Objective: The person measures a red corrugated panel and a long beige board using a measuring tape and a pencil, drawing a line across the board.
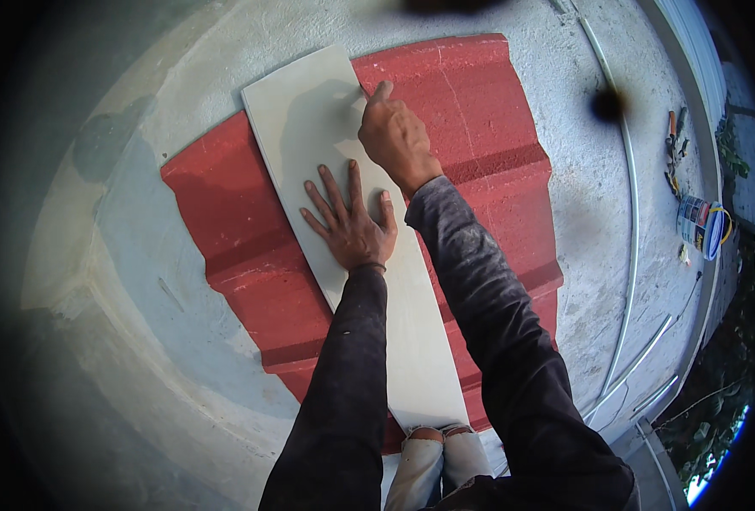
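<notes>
We spread our left hand (358, 232) open and flat, grasping nothing, on one pale board (411, 341); our right hand (397, 140) curls closed at its right edge, and we cannot tell whether it grips anything. The board lies on one red ridged sheet (454, 106), its long axis running from our two knees (427, 435) away and leftward, across the ridges. Well to the right stands one bucket (697, 223).

Red sheet (471, 119), off-white board (407, 315)
</notes>
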`<action>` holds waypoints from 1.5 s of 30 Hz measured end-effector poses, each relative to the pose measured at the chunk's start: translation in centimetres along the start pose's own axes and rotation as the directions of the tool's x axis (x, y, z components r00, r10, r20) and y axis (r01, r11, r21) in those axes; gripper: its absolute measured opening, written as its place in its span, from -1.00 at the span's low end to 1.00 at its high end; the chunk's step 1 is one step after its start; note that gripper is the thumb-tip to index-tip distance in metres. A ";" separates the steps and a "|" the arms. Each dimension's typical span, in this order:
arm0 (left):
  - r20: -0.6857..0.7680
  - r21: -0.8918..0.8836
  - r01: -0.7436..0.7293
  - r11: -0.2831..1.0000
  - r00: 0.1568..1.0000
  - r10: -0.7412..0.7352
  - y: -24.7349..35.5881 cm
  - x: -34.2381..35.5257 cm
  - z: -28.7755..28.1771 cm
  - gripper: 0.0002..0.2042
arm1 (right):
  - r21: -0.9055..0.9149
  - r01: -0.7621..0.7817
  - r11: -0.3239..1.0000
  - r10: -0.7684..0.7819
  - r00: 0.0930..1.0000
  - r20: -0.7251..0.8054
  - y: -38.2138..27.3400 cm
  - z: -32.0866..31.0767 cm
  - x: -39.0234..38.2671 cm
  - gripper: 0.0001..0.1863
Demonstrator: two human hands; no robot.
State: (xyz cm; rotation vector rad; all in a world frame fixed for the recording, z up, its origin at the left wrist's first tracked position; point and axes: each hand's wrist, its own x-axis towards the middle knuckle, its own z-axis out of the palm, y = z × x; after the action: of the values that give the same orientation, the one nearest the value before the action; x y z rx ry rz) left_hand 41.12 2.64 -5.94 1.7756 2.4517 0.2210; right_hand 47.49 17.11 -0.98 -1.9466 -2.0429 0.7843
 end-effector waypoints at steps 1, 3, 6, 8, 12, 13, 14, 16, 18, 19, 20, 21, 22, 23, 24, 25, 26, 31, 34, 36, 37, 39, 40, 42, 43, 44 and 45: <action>0.000 0.001 0.000 1.000 1.000 0.000 0.0 0.0 0.0 -0.32 | 0.003 0.013 1.000 -0.013 1.000 -0.017 0.3 0.4 0.2 -0.74; 0.006 0.022 -0.002 1.000 1.000 0.002 0.0 0.0 0.0 -0.30 | 0.007 0.025 1.000 -0.025 0.999 -0.033 0.7 1.1 0.0 -0.76; 0.024 0.025 0.001 1.000 1.000 -0.002 -0.1 0.0 -0.4 -0.23 | 0.043 0.072 0.996 -0.070 0.996 -0.053 1.0 1.7 -1.7 -0.83; 0.038 0.046 -0.005 0.999 0.999 0.004 -0.6 0.1 -0.4 -0.28 | -0.052 0.077 0.996 -0.078 0.997 -0.027 0.7 1.8 -3.4 -0.83; 0.024 0.033 -0.013 0.999 1.000 0.012 -1.0 0.1 -0.2 -0.30 | -0.103 0.035 0.994 -0.037 0.999 -0.011 -0.6 1.1 -3.0 -0.80; 0.027 0.021 -0.016 1.000 1.000 0.016 -0.4 0.0 -0.1 -0.30 | -0.114 0.029 0.993 -0.031 0.999 -0.013 0.1 1.3 -2.1 -0.80; 0.026 0.002 -0.018 1.000 1.000 0.018 0.3 -0.1 0.1 -0.30 | -0.157 0.104 0.982 -0.118 0.990 -0.083 0.9 1.4 -1.3 -0.80; 0.028 -0.007 -0.017 1.000 0.999 0.017 0.4 -0.2 0.0 -0.30 | -0.148 0.141 0.979 -0.161 0.977 -0.139 1.1 1.9 -1.1 -0.81; 0.038 0.043 -0.017 0.999 0.999 0.016 -0.6 0.1 -0.2 -0.31 | -0.126 0.093 0.988 -0.101 0.993 -0.054 0.6 1.9 -3.7 -0.80; 0.044 0.047 -0.016 0.999 0.999 0.014 -1.1 0.0 -0.3 -0.31 | -0.112 0.042 0.993 -0.039 0.999 0.031 0.3 1.5 -5.7 -0.79; 0.065 0.104 -0.019 0.994 0.998 0.013 -1.2 0.1 -0.4 -0.31 | -0.093 -0.031 0.995 0.039 0.996 0.086 0.6 1.7 -7.2 -0.76; 0.089 0.165 -0.023 0.986 0.996 0.008 -1.4 0.0 -0.3 -0.31 | -0.095 -0.035 0.995 0.044 0.995 0.089 0.5 1.3 -7.9 -0.76; 0.033 0.060 -0.010 0.998 0.999 0.008 -1.6 0.1 -0.1 -0.29 | -0.085 -0.069 0.994 0.079 0.990 0.117 0.3 0.9 -8.5 -0.74; 0.038 0.065 -0.009 0.998 0.999 0.007 -1.8 0.1 0.1 -0.29 | -0.073 -0.102 0.992 0.112 0.983 0.147 0.0 0.7 -8.7 -0.73; 0.043 0.064 -0.010 0.998 0.999 0.007 -1.0 0.1 -0.4 -0.31 | -0.125 -0.044 0.991 0.059 0.991 0.117 -0.1 -0.3 -7.3 -0.68; 0.046 0.065 -0.011 0.998 0.999 0.008 -0.5 0.2 -0.6 -0.33 | -0.130 -0.051 0.990 0.066 0.991 0.113 0.2 -0.2 -5.2 -0.68; 0.048 0.059 -0.017 0.998 0.999 0.014 0.1 0.2 -0.4 -0.33 | -0.121 0.037 0.992 -0.038 0.999 -0.006 0.7 0.3 -2.9 -0.66; 0.032 0.043 -0.026 0.999 0.999 0.025 0.0 -0.1 0.0 -0.41 | -0.100 0.018 0.995 -0.019 1.000 -0.009 1.8 2.3 -5.0 -0.63; 0.009 0.042 0.012 0.999 1.000 -0.012 -1.9 0.2 0.3 -0.42 | -0.035 -0.210 0.977 0.213 0.952 0.222 0.4 0.8 -12.9 -0.62; 0.012 0.026 0.006 1.000 1.000 -0.007 -1.1 0.1 0.2 -0.43 | -0.124 -0.186 0.975 0.209 0.953 0.218 1.3 -0.7 -14.6 -0.61; 0.016 0.025 0.008 1.000 1.000 -0.009 -0.9 -0.1 0.2 -0.44 | -0.202 -0.153 0.967 0.199 0.953 0.227 1.5 -1.2 -14.8 -0.61; 0.020 0.037 -0.008 0.999 1.000 0.007 -0.6 -0.2 0.2 -0.44 | -0.106 -0.158 0.982 0.171 0.977 0.128 1.4 -0.7 -12.8 -0.65; 0.022 0.045 -0.019 0.999 1.000 0.018 0.1 0.0 0.2 -0.44 | -0.128 -0.093 0.987 0.101 0.993 0.055 1.8 0.0 -10.9 -0.68; 0.040 0.046 -0.037 0.998 0.999 0.035 0.8 -0.1 0.8 -0.44 | -0.129 -0.045 0.991 0.045 0.999 -0.008 2.7 0.5 -9.8 -0.74; 0.035 0.051 -0.023 0.998 0.999 0.021 0.1 0.1 0.9 -0.44 | -0.115 -0.047 0.992 0.047 0.999 0.001 2.2 0.5 -11.0 -0.74; 0.031 0.053 -0.009 0.999 0.999 0.007 -0.7 0.1 0.9 -0.43 | -0.140 -0.025 0.990 0.029 0.999 0.031 1.7 0.0 -13.1 -0.75; 0.039 0.063 -0.008 0.998 0.999 0.005 -1.1 -0.2 0.7 -0.43 | -0.168 -0.002 0.986 0.013 0.998 0.062 1.5 -0.7 -14.9 -0.75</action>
State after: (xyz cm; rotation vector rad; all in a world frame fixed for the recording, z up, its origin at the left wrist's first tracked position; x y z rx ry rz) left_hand 40.24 2.18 -6.80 1.7950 2.4526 0.1087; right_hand 50.65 2.70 1.94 -2.0428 -2.2051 0.7039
